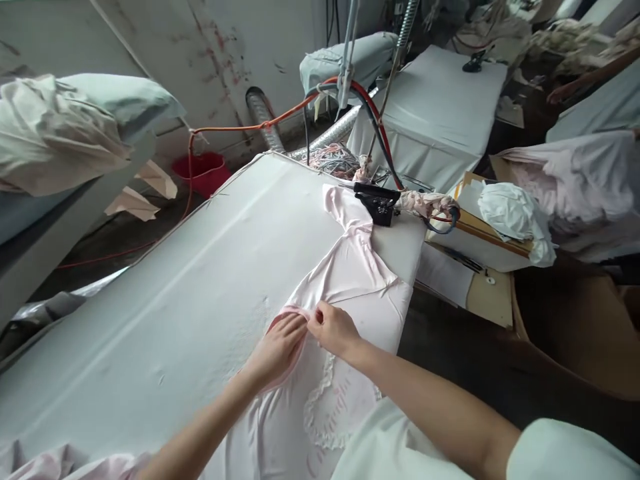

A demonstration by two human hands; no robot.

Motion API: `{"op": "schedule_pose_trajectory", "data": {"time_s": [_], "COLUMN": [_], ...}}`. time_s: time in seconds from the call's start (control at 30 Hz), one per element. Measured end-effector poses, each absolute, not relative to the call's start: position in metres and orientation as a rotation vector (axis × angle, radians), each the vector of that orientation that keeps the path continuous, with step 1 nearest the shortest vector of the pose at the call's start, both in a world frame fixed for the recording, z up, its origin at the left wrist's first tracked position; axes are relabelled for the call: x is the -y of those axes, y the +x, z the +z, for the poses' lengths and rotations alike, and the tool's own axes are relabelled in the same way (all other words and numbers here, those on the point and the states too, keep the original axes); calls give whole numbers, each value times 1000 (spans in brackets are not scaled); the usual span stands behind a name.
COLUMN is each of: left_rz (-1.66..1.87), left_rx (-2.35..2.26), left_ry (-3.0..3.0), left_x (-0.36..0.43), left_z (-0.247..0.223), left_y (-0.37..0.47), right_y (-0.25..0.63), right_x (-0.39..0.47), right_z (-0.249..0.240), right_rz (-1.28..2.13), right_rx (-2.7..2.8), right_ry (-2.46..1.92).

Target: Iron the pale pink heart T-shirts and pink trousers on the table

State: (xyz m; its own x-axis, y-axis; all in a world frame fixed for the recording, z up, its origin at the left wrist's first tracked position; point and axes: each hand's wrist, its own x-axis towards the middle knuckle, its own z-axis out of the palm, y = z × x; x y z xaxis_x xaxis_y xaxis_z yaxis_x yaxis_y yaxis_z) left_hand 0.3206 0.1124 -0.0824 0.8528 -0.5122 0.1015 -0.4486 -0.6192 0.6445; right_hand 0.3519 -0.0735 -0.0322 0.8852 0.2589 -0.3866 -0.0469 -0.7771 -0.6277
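Observation:
A pale pink garment (345, 267) with a lace-trimmed frill and pink lettering lies on the white padded ironing table (200, 287). My left hand (283, 343) lies with its fingers stretched out at the garment's reddish-edged opening, fingertips partly hidden by the cloth. Right beside it, my right hand (334, 328) pinches the rim of that opening between thumb and fingers. Beyond both hands, a black iron (379, 202) with a cloth-wrapped handle or hose stands at the far end, touching the garment's twisted far part.
Orange and dark hoses (373, 107) run above the table's far end. A red bucket (203, 172) is on the floor behind. At right are a white cloth bundle (515, 213) and a cardboard box (575, 327). More pink fabric (65, 463) lies at lower left.

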Motion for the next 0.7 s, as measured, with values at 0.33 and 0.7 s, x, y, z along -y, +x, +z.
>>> {"op": "schedule_pose_trajectory", "data": {"time_s": [0.33,0.7], "left_rz": [-474,-524], "left_rx": [322,87], "left_ry": [2095,1807], "left_x": [-108,-118], "left_z": [-75,-75], "left_y": [326,302], "right_y": [336,344], "right_x": [60,65], "right_z": [-37,-13], "right_rz": [949,933], "right_rx": [118,198], "right_ry": [-2385,-2407]}}
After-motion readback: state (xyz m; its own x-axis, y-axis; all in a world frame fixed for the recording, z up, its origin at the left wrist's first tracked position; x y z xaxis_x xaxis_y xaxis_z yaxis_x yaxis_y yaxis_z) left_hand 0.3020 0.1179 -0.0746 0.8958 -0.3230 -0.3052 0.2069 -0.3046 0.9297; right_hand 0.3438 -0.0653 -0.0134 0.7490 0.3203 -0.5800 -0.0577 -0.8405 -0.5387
